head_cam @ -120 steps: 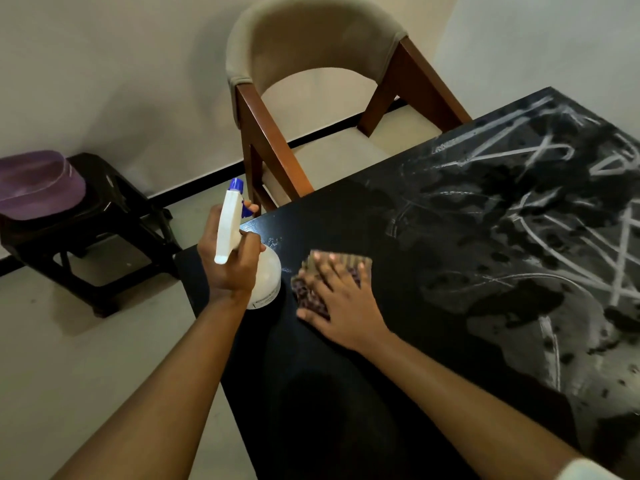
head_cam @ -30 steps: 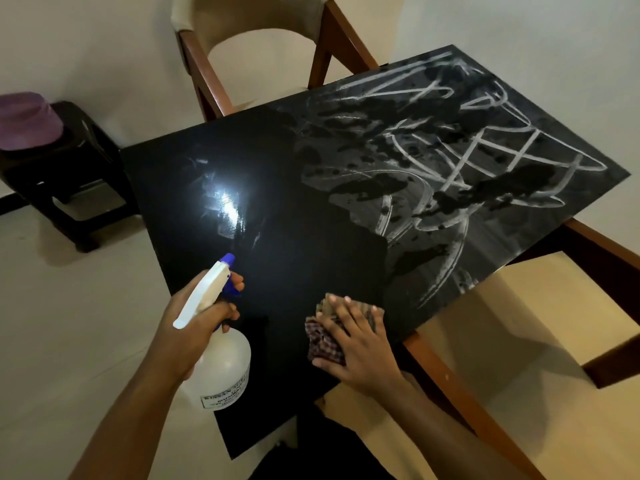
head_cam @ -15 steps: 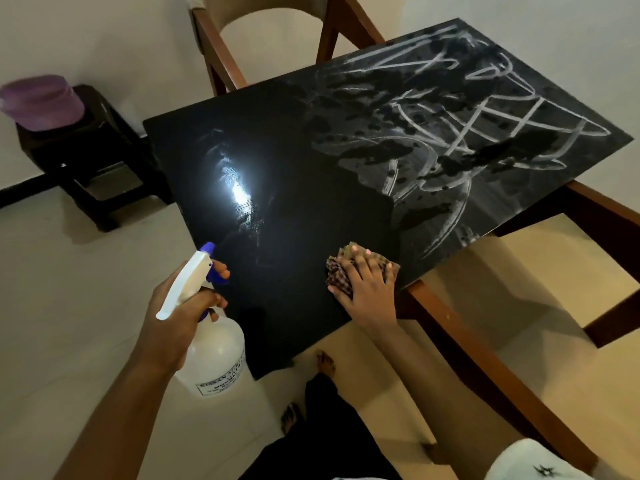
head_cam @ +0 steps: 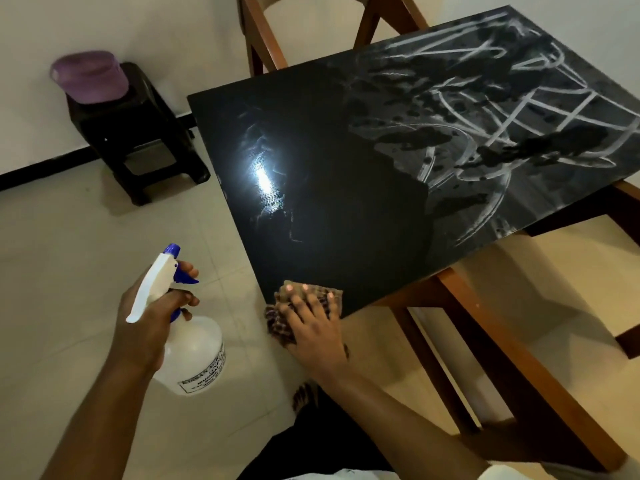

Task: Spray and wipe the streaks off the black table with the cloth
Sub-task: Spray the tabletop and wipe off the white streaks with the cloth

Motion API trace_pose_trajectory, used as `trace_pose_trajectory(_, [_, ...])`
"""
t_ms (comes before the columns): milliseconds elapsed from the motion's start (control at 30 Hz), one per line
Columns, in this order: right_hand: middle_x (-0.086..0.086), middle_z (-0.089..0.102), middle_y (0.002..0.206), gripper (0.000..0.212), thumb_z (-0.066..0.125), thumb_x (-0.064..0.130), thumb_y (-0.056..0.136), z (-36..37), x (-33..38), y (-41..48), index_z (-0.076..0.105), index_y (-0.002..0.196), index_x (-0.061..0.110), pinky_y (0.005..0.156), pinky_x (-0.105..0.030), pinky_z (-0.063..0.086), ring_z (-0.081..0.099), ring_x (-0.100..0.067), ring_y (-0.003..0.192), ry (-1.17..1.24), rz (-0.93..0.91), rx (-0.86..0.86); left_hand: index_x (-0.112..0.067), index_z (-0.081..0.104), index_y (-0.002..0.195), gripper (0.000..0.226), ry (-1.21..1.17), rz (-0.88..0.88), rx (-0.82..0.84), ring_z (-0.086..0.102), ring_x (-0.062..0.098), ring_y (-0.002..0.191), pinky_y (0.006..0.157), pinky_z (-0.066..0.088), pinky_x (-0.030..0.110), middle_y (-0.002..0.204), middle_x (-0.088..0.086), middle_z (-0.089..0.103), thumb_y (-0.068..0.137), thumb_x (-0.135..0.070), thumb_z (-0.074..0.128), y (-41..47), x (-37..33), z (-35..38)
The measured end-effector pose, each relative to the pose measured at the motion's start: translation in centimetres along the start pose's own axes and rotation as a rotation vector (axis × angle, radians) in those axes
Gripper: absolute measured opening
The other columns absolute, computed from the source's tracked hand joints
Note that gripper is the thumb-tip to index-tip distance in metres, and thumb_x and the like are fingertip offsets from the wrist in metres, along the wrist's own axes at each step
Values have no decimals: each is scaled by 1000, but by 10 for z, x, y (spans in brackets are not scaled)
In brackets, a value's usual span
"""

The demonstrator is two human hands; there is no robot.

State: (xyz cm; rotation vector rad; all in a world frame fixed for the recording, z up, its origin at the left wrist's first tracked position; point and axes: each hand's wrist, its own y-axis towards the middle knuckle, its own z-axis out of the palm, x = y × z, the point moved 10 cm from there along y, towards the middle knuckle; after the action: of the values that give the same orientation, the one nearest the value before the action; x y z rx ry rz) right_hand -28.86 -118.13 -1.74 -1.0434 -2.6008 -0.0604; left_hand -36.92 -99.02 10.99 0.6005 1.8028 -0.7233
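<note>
The black table (head_cam: 332, 209) fills the upper right. Its left half is glossy and dark; white streaks (head_cam: 502, 133) cover the right half. My right hand (head_cam: 311, 327) lies flat with spread fingers on a checked cloth (head_cam: 304, 299) at the table's near corner, and part of the cloth hangs past the edge. My left hand (head_cam: 149, 320) grips the neck of a white spray bottle (head_cam: 190, 351) with a blue nozzle, a finger on the trigger. The bottle is held over the floor, left of the table.
A wooden chair (head_cam: 263, 39) stands at the table's far side. A dark stool (head_cam: 138, 133) with a purple bowl (head_cam: 90, 77) on it is against the wall at the left. The table's wooden frame (head_cam: 502, 348) runs to the lower right. My bare foot (head_cam: 304, 396) is below.
My right hand has slid the cloth left along the near edge to the table's corner. The bottle has stayed off the table at the left. The view has shifted further left.
</note>
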Motion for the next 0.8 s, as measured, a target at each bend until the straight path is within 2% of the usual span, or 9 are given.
trace_pose_trajectory(133, [-3, 48, 144, 54, 54, 49, 86, 33, 58, -17, 50, 132, 21, 114, -64, 10, 30, -27, 141, 13, -308, 151, -23, 67, 91, 32, -23, -2, 20, 60, 20, 72, 63, 45, 37, 99, 4, 68, 71, -3, 52, -4, -1, 1])
trace_pose_trajectory(233, [-12, 61, 126, 52, 60, 48, 87, 58, 89, -38, 56, 123, 11, 117, -58, 12, 46, -31, 127, 14, -448, 349, -23, 68, 91, 32, -17, 9, 33, 60, 21, 73, 62, 47, 37, 98, 1, 68, 70, -7, 51, -5, -6, 2])
trace_pose_trajectory(333, [-15, 64, 118, 53, 54, 55, 90, 77, 74, -61, 56, 123, 14, 103, -49, 39, 57, -32, 112, 501, -127, 690, -18, 67, 96, 33, -1, 27, 67, 61, 19, 72, 60, 49, 34, 100, 5, 68, 69, -6, 51, -3, -15, 6])
trace_pose_trajectory(433, [-1, 67, 111, 47, 54, 52, 91, 58, 39, -83, 60, 121, 17, 91, -28, 48, 62, -13, 104, 1110, 306, 780, -13, 66, 96, 33, 53, 25, 163, 61, 13, 69, 57, 50, 24, 99, 4, 68, 66, -10, 52, -4, -24, 24])
trace_pose_trajectory(500, [2, 69, 108, 45, 57, 52, 86, 32, 7, -86, 63, 115, 18, 91, -27, 50, 65, -10, 103, 1403, 480, 681, -15, 67, 97, 34, 83, 4, 252, 63, 17, 74, 61, 51, 28, 97, 3, 68, 65, -13, 54, -9, -25, 45])
trace_pose_trajectory(567, [-6, 68, 119, 56, 60, 57, 84, -4, -34, -80, 60, 123, 17, 104, -44, 44, 62, -22, 114, 1554, 590, 476, -16, 68, 99, 37, 86, -25, 335, 65, 23, 77, 61, 52, 31, 96, 3, 70, 64, -13, 57, -16, -26, 71])
trace_pose_trajectory(633, [-12, 63, 128, 54, 54, 53, 89, -41, -76, -75, 58, 127, 15, 107, -55, 38, 59, -29, 119, 1736, 671, 223, -14, 69, 97, 40, 56, -57, 414, 67, 21, 70, 56, 50, 28, 96, 7, 71, 59, -12, 59, -25, -26, 102])
trace_pose_trajectory(700, [-13, 65, 123, 48, 46, 49, 90, -79, -119, -75, 65, 118, 15, 99, -55, 45, 64, -30, 111, 1932, 732, -38, -11, 69, 95, 40, 51, -100, 513, 68, 20, 68, 57, 49, 28, 97, 10, 71, 56, -15, 61, -36, -28, 141])
trace_pose_trajectory(800, [-14, 67, 119, 51, 40, 48, 89, -124, -170, -72, 77, 101, 16, 85, -50, 56, 66, -29, 107, 2134, 675, -327, -14, 69, 101, 33, 49, -169, 651, 70, 20, 74, 59, 49, 24, 103, 10, 71, 71, -3, 61, -49, -28, 196])
